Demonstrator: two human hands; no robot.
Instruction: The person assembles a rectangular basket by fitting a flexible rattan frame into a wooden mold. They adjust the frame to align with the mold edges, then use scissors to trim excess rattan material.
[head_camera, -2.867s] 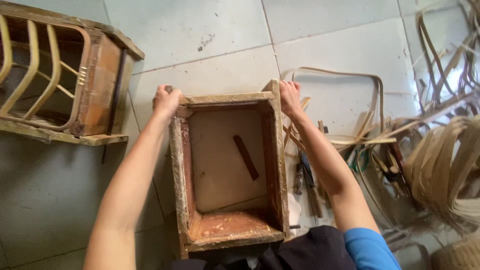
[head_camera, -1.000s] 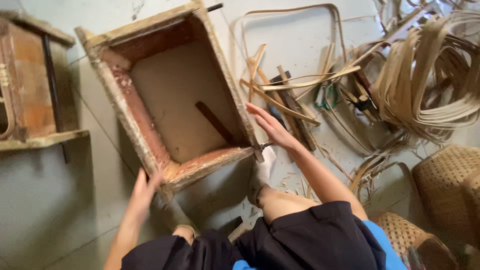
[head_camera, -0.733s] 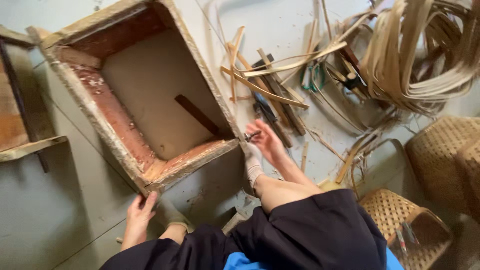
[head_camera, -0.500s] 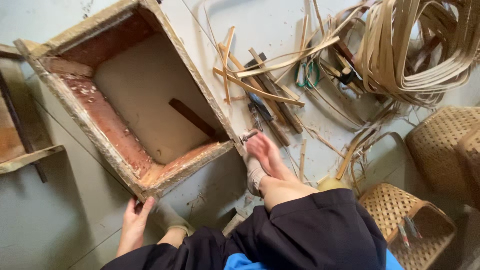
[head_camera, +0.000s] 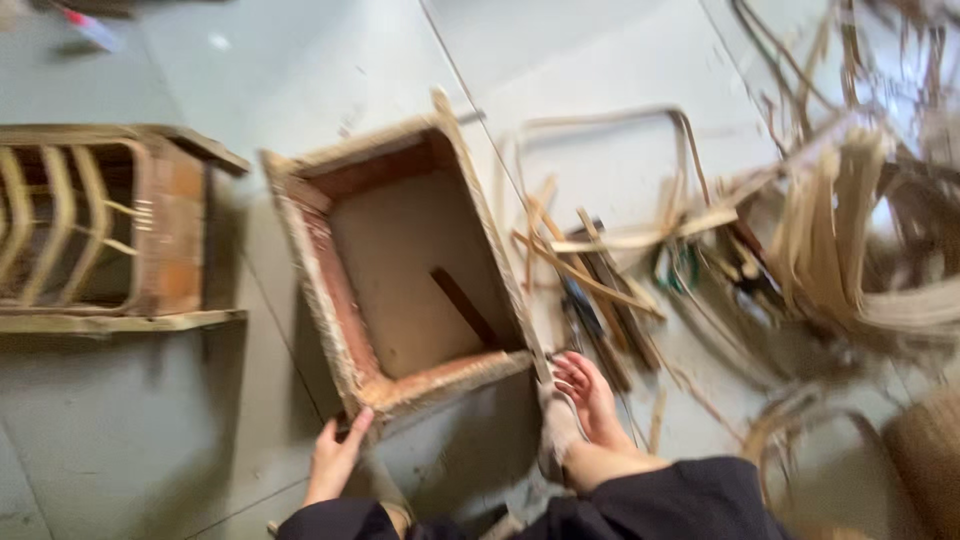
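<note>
On the far left stands a wooden rack (head_camera: 100, 230) with bent bars. A moment ago only its edge showed; now I see most of it, because the person's head has swung that way.

Next comes the left hand (head_camera: 335, 458). Half a second ago it lay flat on the grey floor (head_camera: 150, 430), a little apart from the box. Now it has come up, and its fingers touch the near corner of the wooden box (head_camera: 410, 270). The picture is blurry, so I cannot tell if the hand is gripping the corner or only resting on it.

The box sits on the floor in the middle, open side up, with a dark stick (head_camera: 465, 308) lying inside. It looks turned a bit straighter than before, so I think the hand is nudging it round.

Just right of the box is what looks like a bare foot (head_camera: 590, 400), close to the near right corner. The right hand is not in the picture at all.

Further right lie loose cane strips (head_camera: 600, 270) in a messy pile, and then a big bundle of cane (head_camera: 850, 240). Nobody touches these.
</note>
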